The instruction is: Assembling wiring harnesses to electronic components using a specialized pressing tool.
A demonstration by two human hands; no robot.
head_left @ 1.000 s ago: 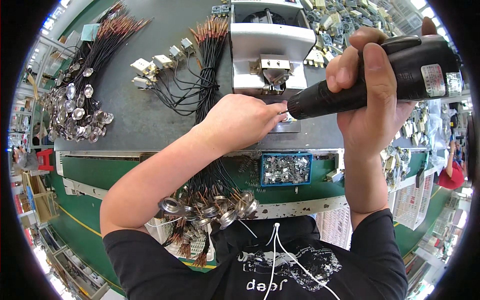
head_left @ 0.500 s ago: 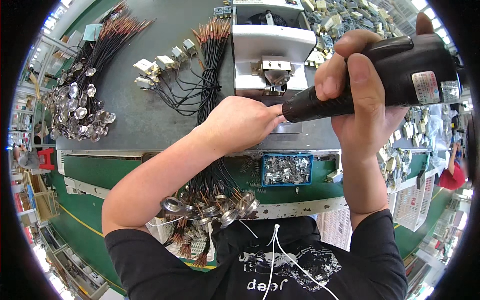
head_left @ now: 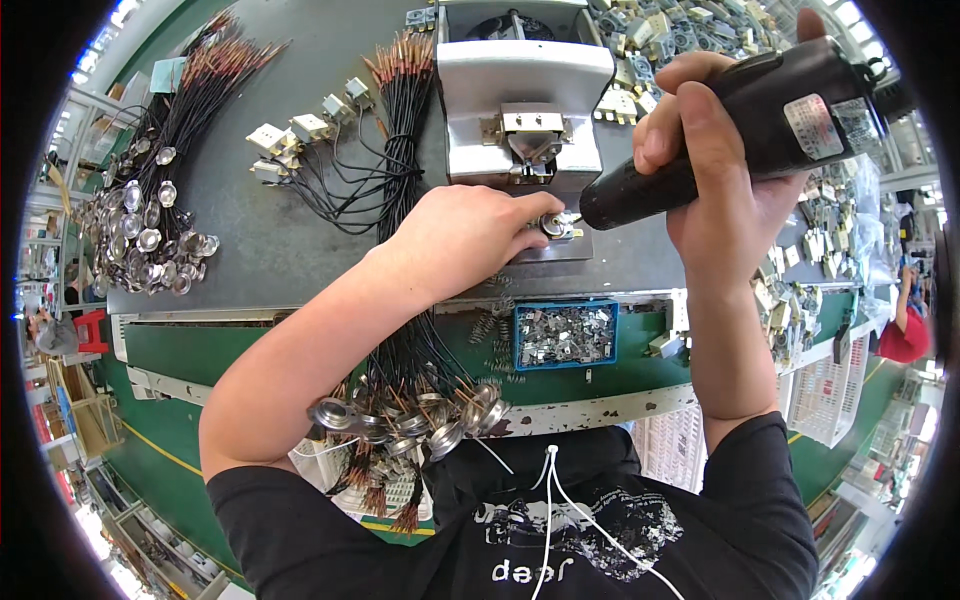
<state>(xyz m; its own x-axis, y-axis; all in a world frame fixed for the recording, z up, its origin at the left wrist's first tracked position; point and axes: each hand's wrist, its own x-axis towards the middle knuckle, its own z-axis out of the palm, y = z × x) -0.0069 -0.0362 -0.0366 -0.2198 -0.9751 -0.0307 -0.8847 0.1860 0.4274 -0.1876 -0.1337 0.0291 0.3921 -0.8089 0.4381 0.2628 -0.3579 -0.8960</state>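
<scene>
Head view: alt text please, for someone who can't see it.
The right hand grips a black electric screwdriver, tip at a small metal part that the left hand steadies below a grey fixture. Wired discs lie nearby.

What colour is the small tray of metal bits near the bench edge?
Blue: the small rectangular tray holding silvery metal clips, seen clearly in the head view.

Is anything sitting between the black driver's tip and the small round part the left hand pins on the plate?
Nothing visible does. The black driver in the right hand points straight at the small round part, which the left hand steadies from the other side.
</scene>
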